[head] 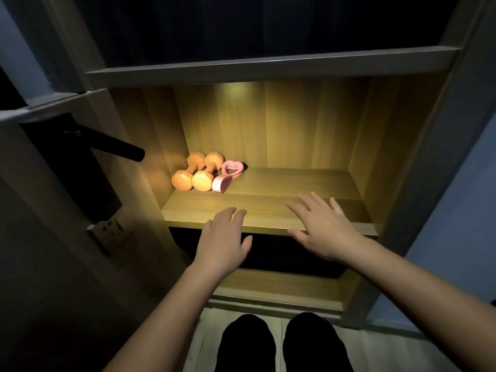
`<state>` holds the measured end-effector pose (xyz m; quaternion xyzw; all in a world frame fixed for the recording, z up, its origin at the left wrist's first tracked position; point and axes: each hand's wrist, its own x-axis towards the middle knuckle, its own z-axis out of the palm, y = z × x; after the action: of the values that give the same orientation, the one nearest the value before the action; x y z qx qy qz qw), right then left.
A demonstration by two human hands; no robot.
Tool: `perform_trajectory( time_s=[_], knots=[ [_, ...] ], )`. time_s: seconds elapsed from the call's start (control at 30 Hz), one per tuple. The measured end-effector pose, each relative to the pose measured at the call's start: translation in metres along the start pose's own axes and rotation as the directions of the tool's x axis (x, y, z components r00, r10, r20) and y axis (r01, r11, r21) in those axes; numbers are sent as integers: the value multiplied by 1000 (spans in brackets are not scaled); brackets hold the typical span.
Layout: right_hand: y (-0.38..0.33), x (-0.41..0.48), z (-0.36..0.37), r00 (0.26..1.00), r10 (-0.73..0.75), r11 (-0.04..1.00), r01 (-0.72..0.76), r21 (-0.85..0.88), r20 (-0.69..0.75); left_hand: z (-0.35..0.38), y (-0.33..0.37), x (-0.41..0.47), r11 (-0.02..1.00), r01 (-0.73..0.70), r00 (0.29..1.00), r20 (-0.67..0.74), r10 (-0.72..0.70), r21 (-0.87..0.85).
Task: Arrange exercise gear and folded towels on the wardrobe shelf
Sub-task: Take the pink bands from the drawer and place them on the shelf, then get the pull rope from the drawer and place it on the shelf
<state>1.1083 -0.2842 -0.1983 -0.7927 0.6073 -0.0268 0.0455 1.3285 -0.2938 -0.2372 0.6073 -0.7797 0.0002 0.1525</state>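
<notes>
Two orange dumbbells (202, 180) lie side by side at the back left corner of the lit shelf (295, 183), close to its left wall. A pink band (226, 178) lies just beside them on their right, touching the nearer dumbbell. The rest of the shelf board is bare wood.

The left grip (225, 237) is at the front edge of the shelf, fingers straight and spread, holding nothing. The right grip (322, 229) is also flat and spread, over the front right part of the shelf. Whether they touch the board I cannot tell.

Left of the shelf there is a black handle (112, 146) and a wall socket (111, 229). Below the shelf, two feet in black socks (247, 342) stand on the floor.
</notes>
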Motion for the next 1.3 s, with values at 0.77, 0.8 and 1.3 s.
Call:
perform_trajectory(
  time_s=[0.77, 0.8, 1.3],
  knots=[
    [16, -16, -138, 909, 250, 930, -321, 179, 334, -157, 79, 96, 969, -224, 789, 565, 243, -105],
    [17, -21, -139, 904, 274, 919, -346, 188, 328, -158, 85, 97, 966, -228, 779, 572, 256, -122],
    [171, -135, -128, 724, 581, 682, -683, 262, 373, -93, 268, 116, 890, -407, 599, 676, 429, -205]
  ],
)
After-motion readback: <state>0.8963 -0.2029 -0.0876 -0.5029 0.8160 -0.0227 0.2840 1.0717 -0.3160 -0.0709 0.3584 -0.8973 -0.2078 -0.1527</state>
